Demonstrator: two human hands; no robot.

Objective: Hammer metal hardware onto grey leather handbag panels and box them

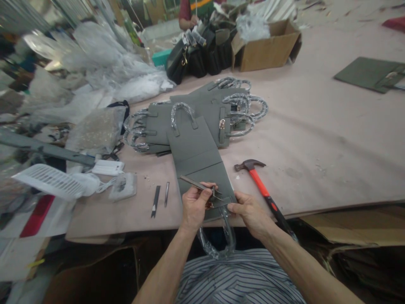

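A grey-green bag panel point(202, 145) lies lengthwise in front of me, its near end at the table's front edge. A plastic-wrapped handle point(230, 236) hangs from that end. My left hand point(196, 204) is closed on a long, thin, greyish strip-like piece point(190, 182), held slantwise above the panel; its exact kind is unclear. Small gold-coloured hardware point(209, 205) shows beside the left fingers, partly hidden. At the panel's right edge, by the handle tab, my right hand point(248, 211) pinches the panel between thumb and fingers.
A claw hammer point(261, 185) lies right of the panel. Left of it are a flat dark tool point(155, 202) and a metal punch point(166, 194). Stacked bag panels point(158, 122), black bags point(202, 52) and a cardboard box point(265, 52) stand beyond. A person point(186, 17) is at the back.
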